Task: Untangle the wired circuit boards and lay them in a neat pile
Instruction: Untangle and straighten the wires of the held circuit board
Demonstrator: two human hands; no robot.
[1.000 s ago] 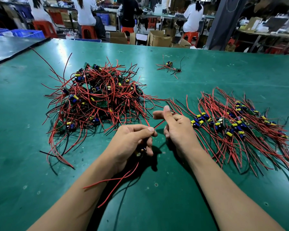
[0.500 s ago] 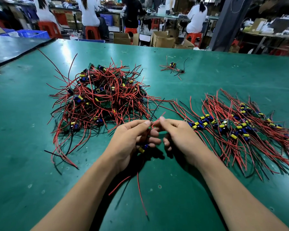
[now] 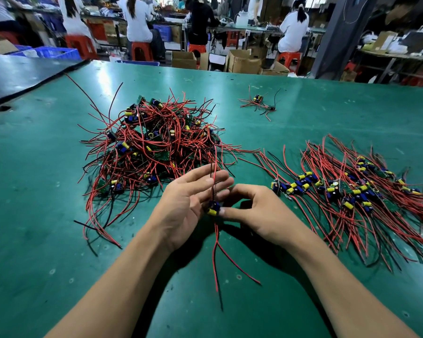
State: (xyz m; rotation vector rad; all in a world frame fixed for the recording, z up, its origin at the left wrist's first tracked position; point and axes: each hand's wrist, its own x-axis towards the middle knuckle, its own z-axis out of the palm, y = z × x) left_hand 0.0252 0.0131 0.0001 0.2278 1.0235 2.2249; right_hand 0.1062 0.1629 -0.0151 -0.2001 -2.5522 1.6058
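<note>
A tangled heap of wired circuit boards (image 3: 154, 145) with red and black leads lies on the green table (image 3: 34, 215), left of centre. A combed-out pile of boards (image 3: 352, 191) lies to the right, leads running parallel. Between them, one small circuit board (image 3: 213, 208) with blue and yellow parts hangs between my hands, its wires running straight up and down. My right hand (image 3: 259, 211) pinches this board between thumb and fingers. My left hand (image 3: 191, 201) is spread flat with straight fingers, palm facing the board and its upper wires.
A small separate cluster of wired boards (image 3: 258, 103) lies farther back near the middle. A dark table (image 3: 15, 76) adjoins at the far left. Beyond the table's far edge sit several people on red stools, with cardboard boxes (image 3: 244, 61) on the floor.
My left hand has let go and spread its fingers flat. The board moved from my left hand to my right hand's pinch, and its wires now hang straight.
</note>
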